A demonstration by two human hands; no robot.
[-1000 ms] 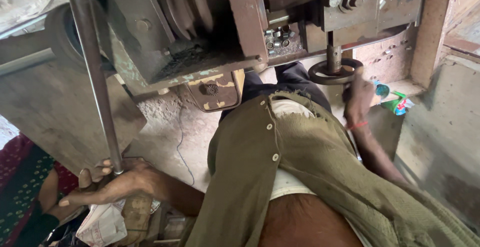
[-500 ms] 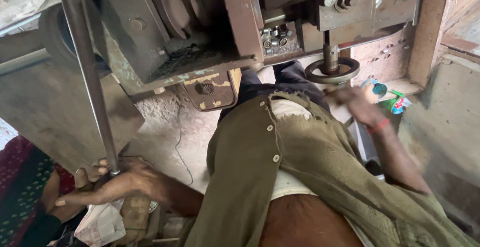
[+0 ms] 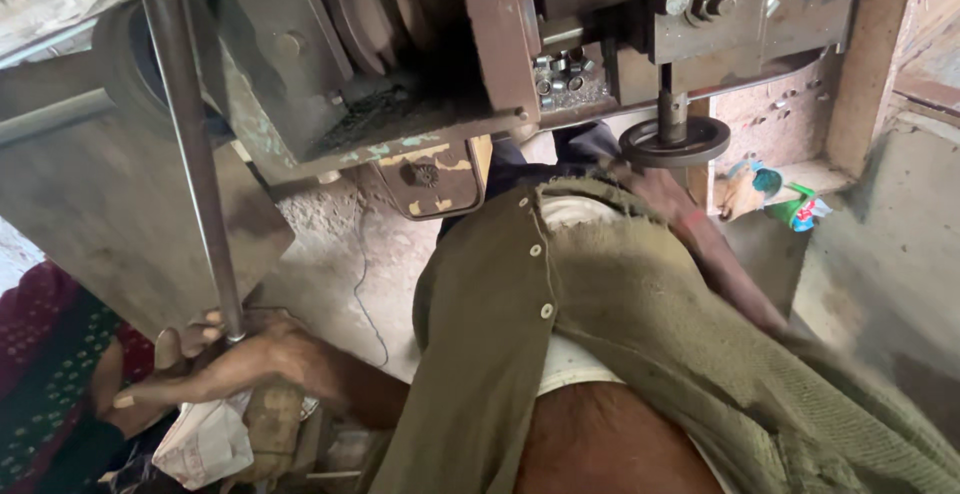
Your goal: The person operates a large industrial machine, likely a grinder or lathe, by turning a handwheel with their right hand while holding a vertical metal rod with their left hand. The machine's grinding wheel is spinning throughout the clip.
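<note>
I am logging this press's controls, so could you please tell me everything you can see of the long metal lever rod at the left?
The lever rod is a long, slim round bar of dull grey metal, worn and faintly rust-stained. It runs from the top edge of the view down and slightly rightward, past the front of the machine frame. At its lower end the left hand wraps around it in a closed grip. Its upper end is out of view.

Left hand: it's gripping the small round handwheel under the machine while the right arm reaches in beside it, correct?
Not quite. The head view shows the left hand wrapped around the bottom of the long metal lever rod, not the handwheel. The handwheel sits under the machine on the other side, where the right arm reaches in; the right hand itself is hidden.
</note>
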